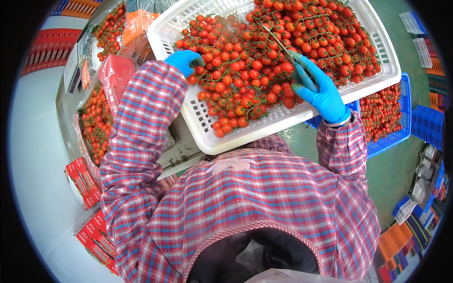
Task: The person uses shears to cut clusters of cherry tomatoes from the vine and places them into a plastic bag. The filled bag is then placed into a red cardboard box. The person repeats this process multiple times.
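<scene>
A white plastic crate [206, 139] is heaped with red cherry tomatoes [245, 70] on green stems. My right hand [325, 96], in a blue glove, grips a pair of scissors [281, 44] over the middle of the heap. Their slim metal blades point away and to the left, and the two blades look close together. At the crate's left side, my left hand [183, 61], also gloved in blue, rests with curled fingers against the tomatoes. Its fingertips have dark green stains, and whatever lies under them is hidden.
Left of the crate, plastic-lined containers hold more tomatoes [96, 125], with a red package [115, 78] among them. Red printed boxes [84, 181] stand lower left. A blue crate [403, 122] of tomatoes sits on the green floor [389, 181] at right. Stacked coloured crates [428, 125] line the far right.
</scene>
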Motion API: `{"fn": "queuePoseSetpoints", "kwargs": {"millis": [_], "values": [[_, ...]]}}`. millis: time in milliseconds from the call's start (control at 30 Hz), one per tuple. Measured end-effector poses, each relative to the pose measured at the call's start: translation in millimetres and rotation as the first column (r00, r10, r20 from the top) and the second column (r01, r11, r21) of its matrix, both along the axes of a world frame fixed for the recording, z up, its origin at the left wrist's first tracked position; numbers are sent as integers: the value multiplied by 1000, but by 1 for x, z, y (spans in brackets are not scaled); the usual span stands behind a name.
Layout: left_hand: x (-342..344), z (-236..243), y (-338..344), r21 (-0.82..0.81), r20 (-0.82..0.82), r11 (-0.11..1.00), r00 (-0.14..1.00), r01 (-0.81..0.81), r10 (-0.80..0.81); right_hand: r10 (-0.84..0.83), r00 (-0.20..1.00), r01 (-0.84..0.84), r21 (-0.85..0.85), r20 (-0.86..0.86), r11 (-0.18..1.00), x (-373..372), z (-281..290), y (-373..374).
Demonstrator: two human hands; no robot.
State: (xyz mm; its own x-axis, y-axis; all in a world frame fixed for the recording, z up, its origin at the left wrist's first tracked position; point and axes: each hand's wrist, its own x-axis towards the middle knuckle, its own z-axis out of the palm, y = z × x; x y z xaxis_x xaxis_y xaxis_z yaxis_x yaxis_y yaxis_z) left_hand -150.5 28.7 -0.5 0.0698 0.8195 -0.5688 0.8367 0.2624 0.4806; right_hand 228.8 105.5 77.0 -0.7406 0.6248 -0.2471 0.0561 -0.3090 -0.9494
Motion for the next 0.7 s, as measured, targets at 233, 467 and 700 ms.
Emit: {"fn": "queuePoseSetpoints", "kwargs": {"millis": [233, 467, 700], "values": [[66, 0, -4, 17, -479, 931, 820, 365, -313, 9, 1000, -9, 27, 8, 1000, -5, -1, 0], [41, 10, -15, 376, 9, 902, 973, 212, -232, -8, 1000, 8, 3, 0, 1000, -5, -2, 1], [35, 33, -31, -213, 840, 756, 280, -618, 466, 0, 1000, -1, -29, -31, 1000, -6, 1, 2]]}}
